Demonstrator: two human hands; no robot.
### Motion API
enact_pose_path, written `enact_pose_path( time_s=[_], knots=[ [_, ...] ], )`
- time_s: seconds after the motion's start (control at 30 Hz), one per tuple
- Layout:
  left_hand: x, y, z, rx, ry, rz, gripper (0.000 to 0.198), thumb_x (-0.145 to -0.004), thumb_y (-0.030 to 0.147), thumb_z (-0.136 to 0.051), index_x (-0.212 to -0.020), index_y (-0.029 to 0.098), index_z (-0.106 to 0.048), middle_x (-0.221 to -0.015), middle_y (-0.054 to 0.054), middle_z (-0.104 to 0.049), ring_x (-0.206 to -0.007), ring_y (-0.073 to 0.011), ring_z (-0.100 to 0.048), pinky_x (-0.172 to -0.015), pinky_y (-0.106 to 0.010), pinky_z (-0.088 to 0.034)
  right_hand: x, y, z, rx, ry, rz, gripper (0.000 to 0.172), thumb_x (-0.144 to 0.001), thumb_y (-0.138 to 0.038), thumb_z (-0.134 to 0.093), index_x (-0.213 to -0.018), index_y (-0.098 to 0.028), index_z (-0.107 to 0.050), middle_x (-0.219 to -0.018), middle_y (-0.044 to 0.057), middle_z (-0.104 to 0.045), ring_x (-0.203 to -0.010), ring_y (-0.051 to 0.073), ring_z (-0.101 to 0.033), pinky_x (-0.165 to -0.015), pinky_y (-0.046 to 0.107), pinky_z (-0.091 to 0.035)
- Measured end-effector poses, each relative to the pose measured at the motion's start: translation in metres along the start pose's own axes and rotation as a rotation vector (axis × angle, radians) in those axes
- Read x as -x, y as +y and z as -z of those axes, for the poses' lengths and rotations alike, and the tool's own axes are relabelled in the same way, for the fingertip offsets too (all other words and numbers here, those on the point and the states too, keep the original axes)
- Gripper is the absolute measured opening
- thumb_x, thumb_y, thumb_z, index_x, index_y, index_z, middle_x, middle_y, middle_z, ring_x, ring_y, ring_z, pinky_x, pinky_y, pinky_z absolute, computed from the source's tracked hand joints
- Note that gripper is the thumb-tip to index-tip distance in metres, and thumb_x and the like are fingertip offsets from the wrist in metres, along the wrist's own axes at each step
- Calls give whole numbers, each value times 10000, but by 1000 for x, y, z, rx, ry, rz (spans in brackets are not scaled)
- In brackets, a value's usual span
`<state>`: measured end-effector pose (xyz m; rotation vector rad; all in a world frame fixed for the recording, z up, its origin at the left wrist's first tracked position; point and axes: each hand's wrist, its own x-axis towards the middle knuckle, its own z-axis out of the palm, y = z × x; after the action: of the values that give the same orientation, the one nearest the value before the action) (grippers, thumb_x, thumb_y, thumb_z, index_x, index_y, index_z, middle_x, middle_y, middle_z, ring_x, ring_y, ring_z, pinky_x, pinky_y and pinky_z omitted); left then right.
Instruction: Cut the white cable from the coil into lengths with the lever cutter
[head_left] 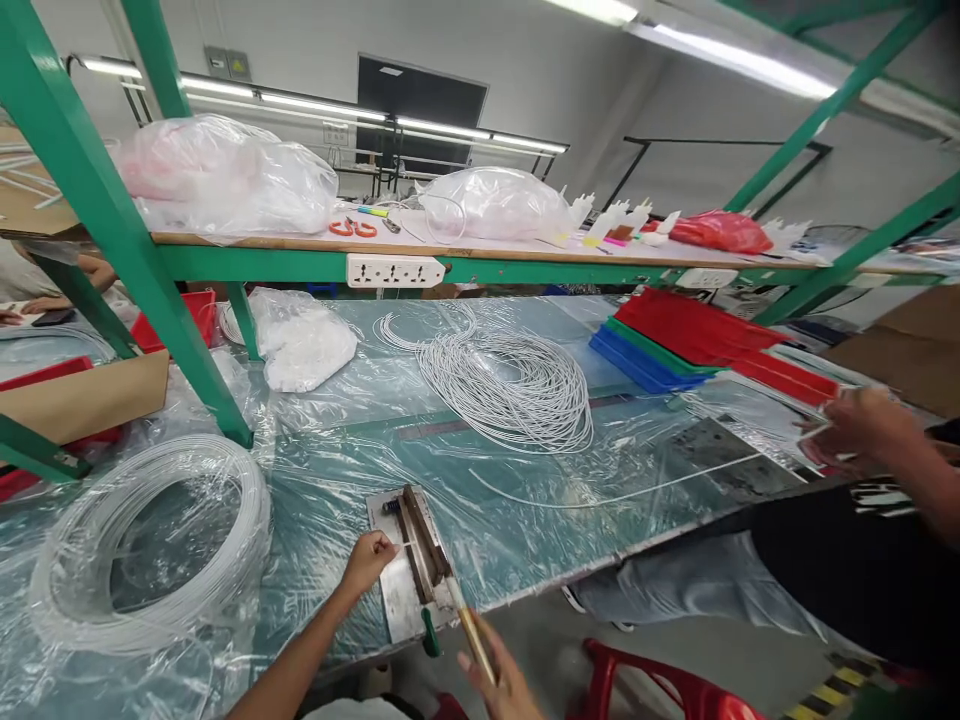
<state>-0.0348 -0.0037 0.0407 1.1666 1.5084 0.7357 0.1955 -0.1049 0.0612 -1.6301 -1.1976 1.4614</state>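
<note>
My left hand (369,560) is closed in a pinch at the left side of a small lever cutter (397,600) on a metal base. A short bit of thin white tube (407,544) shows between its fingertips and the cutter's bar. My right hand (501,672) is wrapped around the cutter's long handle (471,628), which reaches past the table's front edge. A green grip (430,632) sticks out at the base's near end. Beyond the cutter, a single long white tube (600,503) lies in a curve across the plastic-covered table (337,520).
A large coil of white tubing (247,500) lies left, and a loose coil (577,400) lies farther back. Stacked red, green and blue bins (637,365) stand right. A co-worker's hands (855,425) are beside them. A green-framed shelf (315,265) spans the back; a red stool (660,690) stands below.
</note>
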Motion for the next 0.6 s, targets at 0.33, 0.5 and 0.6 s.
enact_pose_path(
  time_s=[0.33,0.5,0.6],
  knots=[
    [74,97,94,-78,-88,-212,248,-732,394,-511,-625,170,-500,-637,18,-463,-646,-139,-427,-612,-238,-307,-96,-213,-2,-545,-496,52,630,-783,-712,-300,-1017,-193,-570,-730,46,-561,-618,131,-530,-579,234,-428],
    [119,143,136,-57,-212,-146,327,-757,489,-524,-678,175,-474,-535,49,-429,-530,-103,-365,-523,-215,-249,-193,-264,-46,-342,-346,-8,633,-855,-634,-208,-1258,-192,-414,-650,18,-551,-556,126,-513,-567,224,-431],
    [136,159,151,65,-287,-44,356,-763,541,-514,-743,189,-456,-421,67,-458,-398,-73,-285,-447,-201,-197,-226,-275,-69,-262,-295,-18,621,-863,-603,-256,-1278,-161,-394,-652,26,-564,-540,126,-502,-543,224,-421]
  ],
)
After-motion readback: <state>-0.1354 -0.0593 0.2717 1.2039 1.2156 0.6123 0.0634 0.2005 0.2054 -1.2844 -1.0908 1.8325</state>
